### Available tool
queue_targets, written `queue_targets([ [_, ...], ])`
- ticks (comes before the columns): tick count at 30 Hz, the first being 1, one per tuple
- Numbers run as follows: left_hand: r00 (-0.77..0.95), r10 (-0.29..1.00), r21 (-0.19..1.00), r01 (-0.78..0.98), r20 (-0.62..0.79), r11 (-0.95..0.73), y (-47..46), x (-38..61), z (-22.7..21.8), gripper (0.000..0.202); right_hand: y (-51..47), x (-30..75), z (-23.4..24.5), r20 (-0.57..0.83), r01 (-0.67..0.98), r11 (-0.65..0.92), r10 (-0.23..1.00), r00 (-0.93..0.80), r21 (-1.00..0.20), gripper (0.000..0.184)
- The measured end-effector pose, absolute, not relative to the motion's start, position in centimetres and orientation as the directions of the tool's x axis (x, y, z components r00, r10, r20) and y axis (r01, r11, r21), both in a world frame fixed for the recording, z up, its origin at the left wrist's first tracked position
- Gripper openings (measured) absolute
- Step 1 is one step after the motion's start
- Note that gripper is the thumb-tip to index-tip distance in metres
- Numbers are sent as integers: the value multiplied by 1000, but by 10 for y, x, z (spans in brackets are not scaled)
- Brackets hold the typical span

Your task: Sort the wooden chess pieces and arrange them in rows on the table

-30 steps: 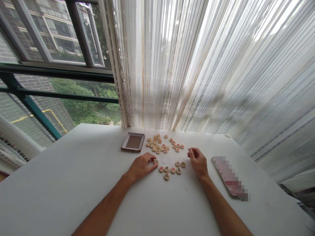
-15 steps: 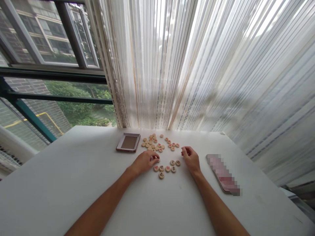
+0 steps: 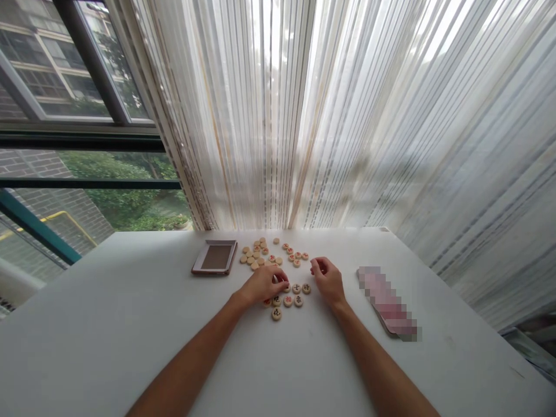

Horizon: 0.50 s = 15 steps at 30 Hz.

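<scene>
My left hand [image 3: 266,282] is closed in a pinch on a round wooden Chinese chess piece [image 3: 287,288], which sits at the left end of a short row with two black-marked pieces [image 3: 301,288]. Just below lie more lettered pieces, among them a red-marked piece [image 3: 288,301] and a black-marked piece [image 3: 277,314]; my left hand partly covers those at the left. To the right of the row, my right hand [image 3: 328,280] is held with its fingers curled together. Whether anything is inside them is hidden.
Beyond my hands, several chess pieces [image 3: 254,255] lie scattered, some blank side up, others red-marked. A shallow open box [image 3: 217,258] stands at their left. A blurred pink flat object [image 3: 386,302] lies on the right of the white table [image 3: 108,324]. A striped curtain [image 3: 260,116] hangs at the back.
My left hand has moved right with its piece, bringing it beside the two black-marked pieces. My right hand stays curled in about the same place. The whole view has shifted slightly.
</scene>
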State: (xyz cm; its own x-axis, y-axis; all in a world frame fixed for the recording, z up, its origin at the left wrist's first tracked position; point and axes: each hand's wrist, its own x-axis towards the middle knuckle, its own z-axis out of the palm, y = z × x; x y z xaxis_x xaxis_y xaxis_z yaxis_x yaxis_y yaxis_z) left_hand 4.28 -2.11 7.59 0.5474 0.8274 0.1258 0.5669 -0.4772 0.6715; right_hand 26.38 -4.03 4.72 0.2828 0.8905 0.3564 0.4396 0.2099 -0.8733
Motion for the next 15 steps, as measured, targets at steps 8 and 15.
queue_targets([
  [8,547,829,707,539,118,-457,-24,40,75,24,-41,264,49,359,478,203,896,260,-854,44],
  [15,551,825,720,523,123,-457,-22,40,76,25,-46,265,54,360,546,267,930,68,-794,35],
])
